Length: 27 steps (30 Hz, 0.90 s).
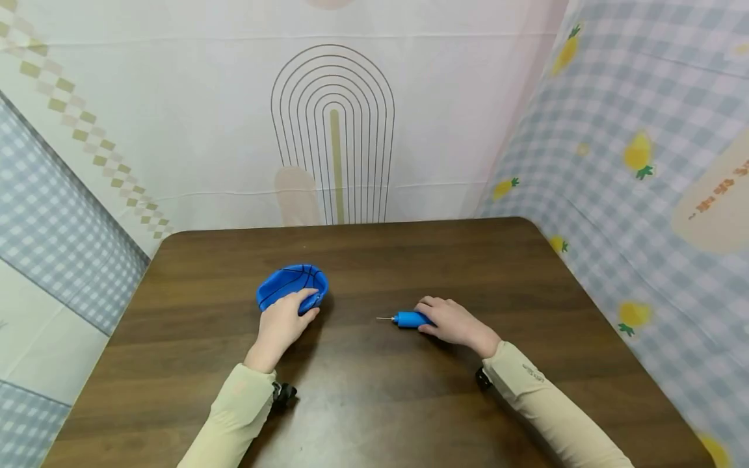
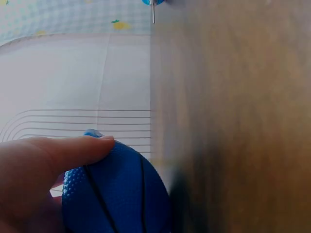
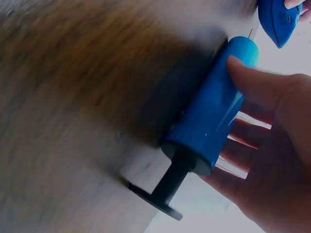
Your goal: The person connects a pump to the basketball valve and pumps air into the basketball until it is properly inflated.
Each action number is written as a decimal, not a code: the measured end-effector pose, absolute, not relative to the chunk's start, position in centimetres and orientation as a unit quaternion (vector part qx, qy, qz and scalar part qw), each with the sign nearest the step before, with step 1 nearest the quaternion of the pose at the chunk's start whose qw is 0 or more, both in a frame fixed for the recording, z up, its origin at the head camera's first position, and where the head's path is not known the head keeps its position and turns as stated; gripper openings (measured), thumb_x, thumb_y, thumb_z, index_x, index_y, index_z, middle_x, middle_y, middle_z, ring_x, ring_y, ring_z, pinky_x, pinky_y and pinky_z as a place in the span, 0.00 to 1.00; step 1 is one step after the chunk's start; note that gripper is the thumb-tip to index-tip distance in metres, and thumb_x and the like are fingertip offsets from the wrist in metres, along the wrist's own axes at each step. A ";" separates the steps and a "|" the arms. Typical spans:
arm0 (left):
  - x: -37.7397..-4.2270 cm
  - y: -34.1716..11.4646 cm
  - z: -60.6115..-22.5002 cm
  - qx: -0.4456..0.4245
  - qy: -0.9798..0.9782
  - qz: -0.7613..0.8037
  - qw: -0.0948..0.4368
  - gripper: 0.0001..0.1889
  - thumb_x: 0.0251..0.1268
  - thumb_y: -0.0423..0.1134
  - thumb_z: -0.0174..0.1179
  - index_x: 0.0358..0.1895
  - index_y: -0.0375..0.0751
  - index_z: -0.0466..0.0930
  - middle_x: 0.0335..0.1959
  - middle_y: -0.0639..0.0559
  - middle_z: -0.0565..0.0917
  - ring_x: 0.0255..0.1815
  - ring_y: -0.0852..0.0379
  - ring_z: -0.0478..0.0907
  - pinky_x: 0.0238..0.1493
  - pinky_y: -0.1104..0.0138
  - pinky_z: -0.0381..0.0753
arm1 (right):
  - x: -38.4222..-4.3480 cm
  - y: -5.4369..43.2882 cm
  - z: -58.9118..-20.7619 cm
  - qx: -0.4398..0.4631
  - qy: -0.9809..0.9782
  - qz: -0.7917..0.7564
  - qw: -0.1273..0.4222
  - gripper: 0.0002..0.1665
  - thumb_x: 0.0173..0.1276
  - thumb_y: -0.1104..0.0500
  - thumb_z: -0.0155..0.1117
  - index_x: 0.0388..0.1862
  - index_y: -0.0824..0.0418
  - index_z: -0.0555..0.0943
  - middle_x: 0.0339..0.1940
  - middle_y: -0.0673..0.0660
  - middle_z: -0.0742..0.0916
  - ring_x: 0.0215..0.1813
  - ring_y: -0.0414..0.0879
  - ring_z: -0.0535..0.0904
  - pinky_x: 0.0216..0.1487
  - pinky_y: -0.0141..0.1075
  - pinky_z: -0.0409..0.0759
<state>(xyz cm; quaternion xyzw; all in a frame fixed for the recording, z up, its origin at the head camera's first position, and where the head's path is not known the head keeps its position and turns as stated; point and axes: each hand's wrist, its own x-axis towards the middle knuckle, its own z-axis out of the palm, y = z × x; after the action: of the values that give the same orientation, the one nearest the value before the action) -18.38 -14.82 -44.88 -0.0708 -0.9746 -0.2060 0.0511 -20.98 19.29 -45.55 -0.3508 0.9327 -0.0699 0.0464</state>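
Note:
A deflated blue ball (image 1: 287, 284) with black lines, its top sunk in like a bowl, is at the left of the table. My left hand (image 1: 283, 322) pinches its near right rim; in the left wrist view the thumb (image 2: 87, 148) lies over the ball's edge (image 2: 121, 189). To the right, my right hand (image 1: 452, 321) grips a blue hand pump (image 1: 409, 319), whose thin metal needle (image 1: 384, 318) points left toward the ball. The right wrist view shows the pump's barrel (image 3: 214, 107) between thumb and fingers, with its black T-shaped handle (image 3: 163, 194) sticking out at the back.
Both hands work over a brown wooden table (image 1: 363, 403) with rounded far corners. A white patterned cloth (image 1: 445, 117) hangs behind it, and blue checked cloth (image 1: 614, 195) drapes along the right side. A dark wrist strap device (image 1: 283, 394) sits by the left sleeve.

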 end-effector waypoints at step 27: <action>-17.4 -12.7 -45.4 -0.076 -0.972 -0.199 0.094 0.18 0.60 0.50 0.66 0.53 0.53 0.84 0.42 0.45 0.89 0.27 0.43 0.83 0.25 0.55 0.79 | -20.5 12.7 -44.1 -0.368 0.923 -0.059 -0.091 0.21 0.68 0.52 0.64 0.57 0.58 0.76 0.41 0.53 0.81 0.42 0.47 0.78 0.43 0.42 0.76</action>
<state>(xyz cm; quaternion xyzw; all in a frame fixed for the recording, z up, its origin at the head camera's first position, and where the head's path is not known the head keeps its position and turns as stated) -17.35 -12.69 -45.39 -0.0758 -0.9725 -0.1991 0.0943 -20.53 12.66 -44.07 -0.3679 0.9235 -0.0591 -0.0913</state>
